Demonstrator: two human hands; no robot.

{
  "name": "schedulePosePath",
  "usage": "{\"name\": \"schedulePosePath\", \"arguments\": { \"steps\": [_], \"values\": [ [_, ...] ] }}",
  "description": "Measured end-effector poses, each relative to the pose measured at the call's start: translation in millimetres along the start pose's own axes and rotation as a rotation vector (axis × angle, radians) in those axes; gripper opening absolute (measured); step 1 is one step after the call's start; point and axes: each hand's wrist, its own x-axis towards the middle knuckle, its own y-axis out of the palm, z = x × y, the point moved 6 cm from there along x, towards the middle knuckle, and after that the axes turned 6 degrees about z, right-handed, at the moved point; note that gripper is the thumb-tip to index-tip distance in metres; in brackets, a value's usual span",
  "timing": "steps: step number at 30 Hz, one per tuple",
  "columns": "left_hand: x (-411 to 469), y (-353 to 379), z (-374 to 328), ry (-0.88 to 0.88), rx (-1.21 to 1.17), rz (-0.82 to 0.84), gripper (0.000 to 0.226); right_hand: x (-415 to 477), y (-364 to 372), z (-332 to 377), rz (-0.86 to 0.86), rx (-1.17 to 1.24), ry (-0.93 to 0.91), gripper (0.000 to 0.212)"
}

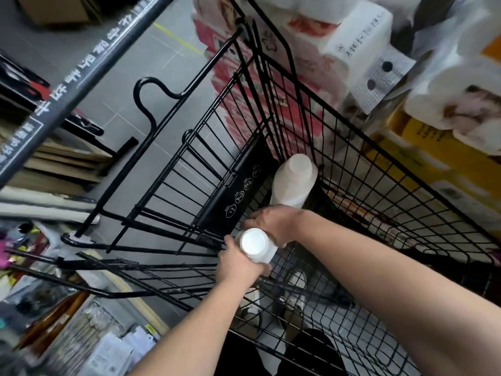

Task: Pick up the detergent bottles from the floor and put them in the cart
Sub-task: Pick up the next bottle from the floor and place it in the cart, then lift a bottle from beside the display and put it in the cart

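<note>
I am looking at a dark bar (67,85) slanting across the upper left. It is carrying white characters too blurred for me to read. On the black panel (238,191) inside the wire cart (379,164) I am reading "YES" and "NO" beside small round icons.

The left hand (238,263) is stretching up from below, its fingers curling round the near side of a white bottle (256,245) whose round end is facing the camera. The right hand (271,221) is gripping the same bottle from the far side, its forearm lying across the cart from the right. The bottle is sitting between both hands, inside the cart, just beside the panel.

A second white bottle (294,183) is resting just beyond the right hand and seems to be standing upright against the wire wall. Packs of paper rolls (447,85) are piling up at the right.
</note>
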Motion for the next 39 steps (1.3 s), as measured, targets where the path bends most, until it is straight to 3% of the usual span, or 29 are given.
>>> {"name": "schedulePosePath", "arguments": {
  "steps": [3, 8, 11, 13, 16, 24, 30, 39],
  "values": [
    [2, -1, 2, -0.018, -0.034, -0.003, 0.107, 7, 0, 0, -0.059, 0.011, -0.039, 0.094],
    [0, -7, 6, 0.019, -0.097, 0.022, 0.111, -12, 7, 3, -0.260, 0.122, 0.015, 0.061],
    [-12, -20, -6, 0.105, -0.115, 0.022, 0.112, -40, 11, -1, -0.382, 0.406, 0.071, 0.069],
    [-27, -34, -26, 0.221, -0.109, 0.005, 0.110, -69, 11, -4, -0.486, 0.597, 0.117, 0.079],
    [-59, -61, -71, 0.481, -0.028, -0.021, 0.102, -126, 2, -3, -0.679, 0.781, 0.176, 0.076],
    [-188, -132, -197, 1.141, 0.206, 0.004, 0.083, -307, -42, 24, -1.199, 0.951, 0.342, 0.069],
    [-305, -119, -265, 1.563, 0.256, 0.229, 0.084, -438, -39, 78, -1.659, 1.020, 0.466, 0.069],
    [-460, 2, -277, 1.874, 0.301, 0.752, 0.082, -570, 63, 235, -2.051, 0.935, 0.955, 0.059]
  ]
}}
